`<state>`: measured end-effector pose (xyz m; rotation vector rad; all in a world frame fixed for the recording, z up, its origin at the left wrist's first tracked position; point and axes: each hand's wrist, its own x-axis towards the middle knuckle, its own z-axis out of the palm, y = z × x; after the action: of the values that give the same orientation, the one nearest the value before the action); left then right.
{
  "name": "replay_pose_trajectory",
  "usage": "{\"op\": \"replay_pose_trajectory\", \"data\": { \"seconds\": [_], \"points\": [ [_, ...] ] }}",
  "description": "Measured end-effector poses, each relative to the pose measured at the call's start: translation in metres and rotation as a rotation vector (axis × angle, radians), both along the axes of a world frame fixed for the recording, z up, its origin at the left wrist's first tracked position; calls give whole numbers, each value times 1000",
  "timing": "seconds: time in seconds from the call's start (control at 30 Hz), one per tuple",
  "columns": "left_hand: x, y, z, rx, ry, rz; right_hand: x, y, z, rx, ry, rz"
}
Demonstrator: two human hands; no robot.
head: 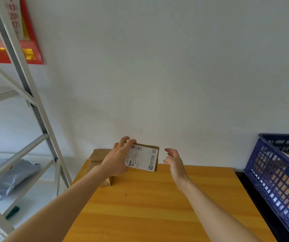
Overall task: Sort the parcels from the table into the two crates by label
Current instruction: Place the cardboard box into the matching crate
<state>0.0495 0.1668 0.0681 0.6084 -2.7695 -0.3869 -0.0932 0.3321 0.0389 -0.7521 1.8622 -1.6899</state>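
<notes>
The left hand (116, 159) grips a small cardboard parcel (142, 158) by its left edge, label up, held above the far edge of the wooden table (157, 206). The right hand (175, 163) hovers just beside it, fingers loosely spread, not touching. A brown box (96, 157) sits at the table's far left corner, seemingly under the wrist, and a blue crate (271, 172) stands off its right side.

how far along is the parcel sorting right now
Done: the blue slatted plastic crate seems to hold something already. In hand: the left hand grips a small brown white-labelled cardboard parcel above the yellow wooden table; the right hand is open beside it. Left: at least one plain cardboard box on the table. The second crate is out of view.
</notes>
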Motion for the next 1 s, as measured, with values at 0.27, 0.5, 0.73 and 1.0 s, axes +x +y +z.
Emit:
{"op": "replay_pose_trajectory", "data": {
  "seconds": [0.27,0.5,0.73,1.0],
  "points": [
    [30,-18,14,-181,-145,-105,17,-6,11,136,20,225],
    [39,-10,25,-353,-246,-196,40,-22,12,207,16,377],
    [49,-14,20,-126,-96,-119,57,-28,9,98,-44,237],
    [66,7,-10,1222,285,174,73,-27,0,-54,-170,151]
  ]
}}
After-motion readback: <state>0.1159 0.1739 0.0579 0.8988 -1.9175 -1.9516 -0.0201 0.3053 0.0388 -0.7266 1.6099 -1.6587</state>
